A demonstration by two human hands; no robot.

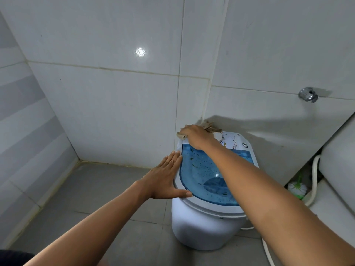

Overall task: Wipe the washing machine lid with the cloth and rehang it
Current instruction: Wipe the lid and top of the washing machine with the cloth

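Observation:
A small white washing machine (203,229) stands on the floor in the corner, with a translucent blue lid (201,175) speckled with dark dirt. My right hand (197,136) holds a beige cloth (210,126) down on the far left part of the machine's top, by the control panel. The cloth sticks out on both sides of the hand, and its middle is hidden beneath it. Flat against the lid's left white rim lies my left hand (165,179), fingers straight, thumb along the front edge.
White tiled walls close in behind and to the left. A chrome tap (308,95) juts from the right wall. At the right are a white appliance (338,169), a white hose (315,179) and a toilet brush (296,188). Grey tiles cover the floor (107,187).

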